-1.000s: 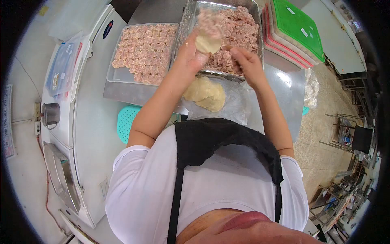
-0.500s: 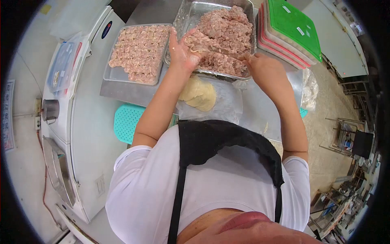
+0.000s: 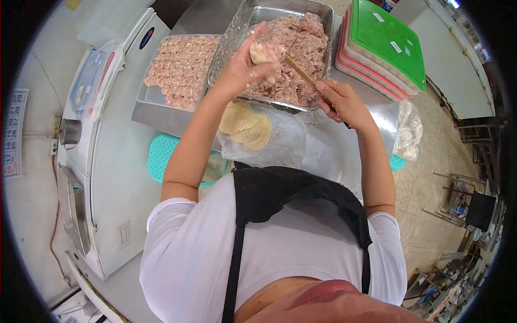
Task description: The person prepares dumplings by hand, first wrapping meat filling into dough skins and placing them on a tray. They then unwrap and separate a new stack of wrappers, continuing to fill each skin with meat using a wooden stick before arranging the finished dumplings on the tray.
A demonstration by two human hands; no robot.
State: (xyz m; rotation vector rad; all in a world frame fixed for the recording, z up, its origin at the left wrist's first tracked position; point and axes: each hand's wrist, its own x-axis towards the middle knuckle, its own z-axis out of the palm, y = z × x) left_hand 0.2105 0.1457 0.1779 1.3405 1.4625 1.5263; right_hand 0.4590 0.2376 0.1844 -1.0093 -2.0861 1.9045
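My left hand (image 3: pixel 240 74) is cupped over the metal pan, its fingers curled around a dumpling (image 3: pixel 264 53) of pale wrapper and meat filling. Gripped in my right hand (image 3: pixel 344 102) is a narrow flat spreader (image 3: pixel 301 71), brownish along its length, with a dark end showing below the fist. Its tip reaches the dumpling's side; whether it touches is hard to tell. Beneath both hands, ground meat (image 3: pixel 307 40) fills much of the deep metal pan (image 3: pixel 249 19). A fanned stack of round wrappers (image 3: pixel 246 128) lies on plastic in front of the pan.
Rows of filled dumplings (image 3: pixel 180 67) sit in a clear tray on the left. Stacked containers with a green lid (image 3: pixel 385 40) stand at the right, near a plastic bag (image 3: pixel 408 132). A turquoise perforated stool (image 3: pixel 161 156) is below the table edge. A white freezer (image 3: pixel 118 161) stands left.
My left hand has gone from spread flat with meat on it to cupped around the dumpling. My right hand has shifted slightly down, and the spreader now angles up toward the left hand.
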